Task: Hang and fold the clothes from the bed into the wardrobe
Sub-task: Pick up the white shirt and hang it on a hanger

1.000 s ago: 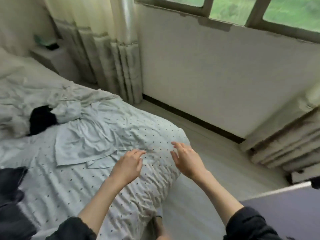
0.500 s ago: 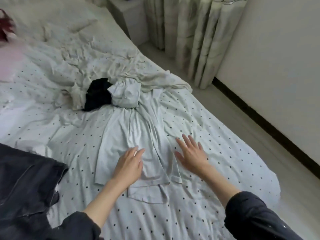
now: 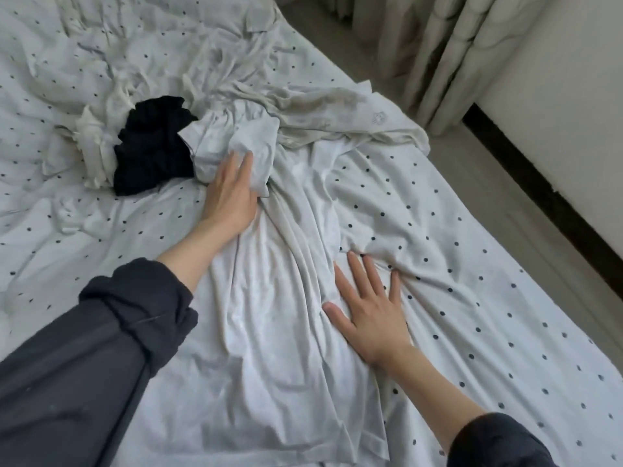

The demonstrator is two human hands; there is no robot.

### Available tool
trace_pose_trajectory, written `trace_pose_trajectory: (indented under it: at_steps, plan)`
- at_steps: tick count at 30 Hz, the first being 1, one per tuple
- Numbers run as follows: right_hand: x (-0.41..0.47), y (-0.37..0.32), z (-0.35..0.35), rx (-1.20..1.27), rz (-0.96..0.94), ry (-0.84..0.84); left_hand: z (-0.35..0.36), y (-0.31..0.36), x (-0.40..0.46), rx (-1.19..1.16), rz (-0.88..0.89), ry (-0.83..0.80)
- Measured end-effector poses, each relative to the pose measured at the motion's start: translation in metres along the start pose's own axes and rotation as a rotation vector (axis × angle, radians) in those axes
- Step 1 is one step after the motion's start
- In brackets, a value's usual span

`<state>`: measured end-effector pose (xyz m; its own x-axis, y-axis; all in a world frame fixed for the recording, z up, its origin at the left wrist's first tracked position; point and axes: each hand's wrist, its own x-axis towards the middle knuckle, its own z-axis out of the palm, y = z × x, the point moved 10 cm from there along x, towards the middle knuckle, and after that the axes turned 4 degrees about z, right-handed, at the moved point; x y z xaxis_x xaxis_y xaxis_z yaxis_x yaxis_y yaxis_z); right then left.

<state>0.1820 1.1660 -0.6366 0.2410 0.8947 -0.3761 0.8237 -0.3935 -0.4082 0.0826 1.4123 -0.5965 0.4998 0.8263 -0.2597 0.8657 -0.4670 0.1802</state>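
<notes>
A person is leaning over the bed [image 3: 505,332], both hands lying flat on a pale shirt [image 3: 269,315] that is stretching up the middle of the dotted sheet from the near edge. The left hand [image 3: 229,193] is resting on the far, bunched end of the shirt, its fingers straight and close together, gripping nothing. The right hand [image 3: 371,311] is pressing on the shirt's right edge, fingers spread and straight, with its fingertips reaching a ridge of sheet pushed up just beyond them. Both arms are wearing dark sleeves [image 3: 101,348] pushed back from the wrists.

Just left of the left hand, a black garment [image 3: 151,146] is lying crumpled, touching the shirt's bunched end. A cream garment [image 3: 91,143] is sitting against its left side. A beige top [image 3: 337,119] is lying spread toward the bed's right edge, beyond the shirt and touching its far end. Past that edge, a curtain [image 3: 448,55] is hanging down to the floor [image 3: 539,197] beside a white wall with a dark skirting.
</notes>
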Motion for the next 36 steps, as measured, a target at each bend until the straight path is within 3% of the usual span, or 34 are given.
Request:
trace_pose_trajectory:
  at_steps: [7,17,21,23,26,28,32,36]
  plan:
    - [0.009,0.01,0.016,0.03,-0.027,0.043,-0.006,-0.009,0.026,-0.212,-0.11,0.256]
    - [0.01,0.009,0.014,0.016,0.008,-0.11,-0.034,0.022,-0.074,-0.293,0.018,0.239]
    - [0.009,0.006,0.005,0.082,0.015,-0.159,-0.041,0.06,-0.122,-0.331,0.097,0.122]
    - [0.002,0.004,-0.007,0.246,0.064,-0.168,-0.047,0.078,-0.146,-0.363,0.143,0.033]
    - [-0.01,0.012,-0.044,0.919,0.316,-0.088,-0.037,0.106,-0.185,-0.296,0.238,-0.185]
    - [-0.012,0.007,-0.066,1.107,0.395,-0.068,-0.026,0.119,-0.206,-0.24,0.308,-0.325]
    - [-0.007,-0.061,-0.092,0.81,0.16,-0.143,-0.038,0.121,-0.23,-0.226,0.361,-0.385]
    - [-0.007,-0.107,-0.068,0.558,0.125,-0.259,-0.051,0.101,-0.243,-0.298,0.285,-0.364]
